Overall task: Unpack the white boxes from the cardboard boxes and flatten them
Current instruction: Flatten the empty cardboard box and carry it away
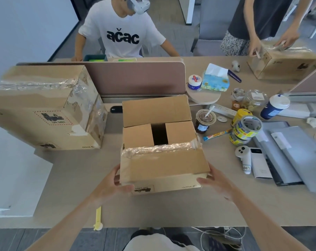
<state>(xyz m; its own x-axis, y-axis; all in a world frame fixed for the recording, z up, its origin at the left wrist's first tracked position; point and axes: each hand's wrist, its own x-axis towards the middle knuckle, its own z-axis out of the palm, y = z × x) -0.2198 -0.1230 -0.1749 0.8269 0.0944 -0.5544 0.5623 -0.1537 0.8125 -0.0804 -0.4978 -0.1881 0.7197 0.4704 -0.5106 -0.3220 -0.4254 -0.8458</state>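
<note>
Cardboard box (pixel 162 151) btwn both hands' fingers (pixel 117 180), flaps open.

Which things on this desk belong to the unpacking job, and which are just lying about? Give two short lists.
Part of the job:
open cardboard box, held by left hand and right hand
taped cardboard boxes at left

Just lying about:
tape rolls
tissue pack
iced drink cup
blue cup
laptop
white controller

No white boxes show.

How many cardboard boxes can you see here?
3: an open cardboard box between both hands, a taped cardboard box at left, and a far cardboard box top right. Others may be hidden.
</note>
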